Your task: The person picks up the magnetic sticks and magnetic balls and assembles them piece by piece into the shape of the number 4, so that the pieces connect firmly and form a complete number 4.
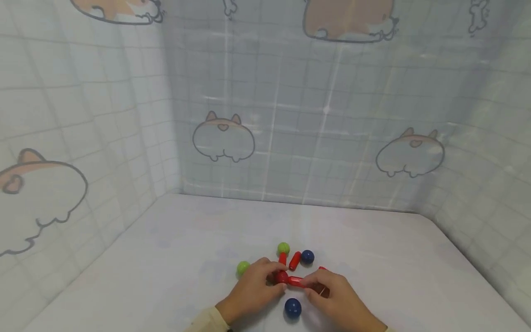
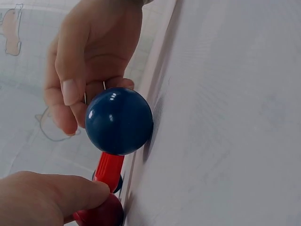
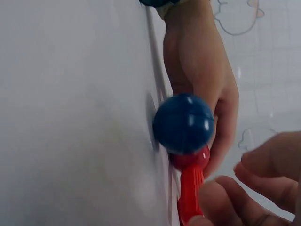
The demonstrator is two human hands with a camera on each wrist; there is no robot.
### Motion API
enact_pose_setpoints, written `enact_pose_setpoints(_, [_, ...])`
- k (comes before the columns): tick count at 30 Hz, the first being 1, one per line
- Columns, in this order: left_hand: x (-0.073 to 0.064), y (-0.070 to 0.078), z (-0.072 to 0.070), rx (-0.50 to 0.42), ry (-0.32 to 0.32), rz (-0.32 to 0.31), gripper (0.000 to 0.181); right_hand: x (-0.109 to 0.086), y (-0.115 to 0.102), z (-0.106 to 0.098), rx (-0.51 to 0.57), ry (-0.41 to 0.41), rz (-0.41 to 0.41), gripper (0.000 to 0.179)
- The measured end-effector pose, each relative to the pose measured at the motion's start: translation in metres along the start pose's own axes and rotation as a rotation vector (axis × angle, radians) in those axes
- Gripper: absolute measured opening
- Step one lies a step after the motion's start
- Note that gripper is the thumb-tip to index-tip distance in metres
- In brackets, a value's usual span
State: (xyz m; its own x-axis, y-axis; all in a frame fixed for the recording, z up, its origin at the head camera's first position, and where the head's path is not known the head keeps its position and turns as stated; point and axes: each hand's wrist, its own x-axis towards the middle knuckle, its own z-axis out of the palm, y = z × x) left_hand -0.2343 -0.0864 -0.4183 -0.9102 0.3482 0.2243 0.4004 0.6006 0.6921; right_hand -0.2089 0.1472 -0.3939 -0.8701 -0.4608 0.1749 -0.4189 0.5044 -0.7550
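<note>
My left hand [image 1: 257, 287] pinches a glossy red ball [image 1: 281, 276] between thumb and fingers, low at the table. From the ball's right side a red ridged rod [image 1: 295, 281] runs toward my right hand [image 1: 330, 291], whose fingertips pinch its far end. Another red rod [image 1: 282, 258] stretches from beside the ball to a light green ball [image 1: 284, 248] behind. A blue ball [image 1: 292, 308] sits in front of the rod, between the two hands. In the left wrist view this blue ball [image 2: 119, 121] covers part of the right hand.
Behind the hands lie a loose red rod [image 1: 295, 261] and a second blue ball [image 1: 307, 257]. Another green ball [image 1: 243, 268] is beside the left hand. A red piece [image 1: 323, 268] shows partly behind the right hand. Patterned sheets [image 1: 290, 115] enclose the white table [image 1: 186, 230].
</note>
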Motion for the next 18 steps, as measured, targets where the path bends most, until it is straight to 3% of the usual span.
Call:
enact_pose_setpoints(3, [0.000,0.000,0.001,0.000,0.002,0.002,0.038,-0.002,-0.001,0.003,0.020,-0.078,-0.011,0.020])
enact_pose_setpoints(9, [0.003,0.001,0.000,0.017,-0.004,-0.002,0.036,-0.001,-0.004,0.008,0.057,-0.212,0.057,0.030])
enact_pose_setpoints(18, [0.003,-0.003,-0.002,0.012,-0.005,-0.016,0.031,0.000,-0.003,0.013,0.036,-0.258,0.052,0.038])
